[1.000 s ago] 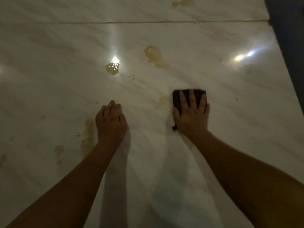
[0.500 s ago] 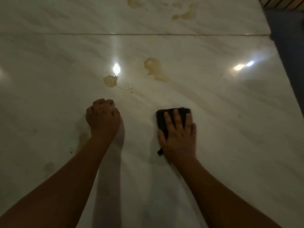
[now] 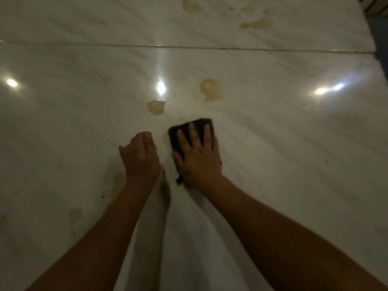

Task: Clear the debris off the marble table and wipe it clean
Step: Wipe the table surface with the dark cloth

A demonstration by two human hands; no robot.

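Black cloth lies flat under right hand on marble table.

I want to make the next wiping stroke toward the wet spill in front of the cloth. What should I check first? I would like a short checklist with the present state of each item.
1. Dark cloth flat under the right hand: ok, straight fingers press it.
2. Way from the cloth to the wet spill: ok, bare marble lies between.
3. Left hand clear of the stroke: not ok, it rests close beside the cloth's left edge.
4. Left hand empty: cannot tell, its fingers curl under.
5. Table clean: not ok; brown stain and far stains are unwiped.
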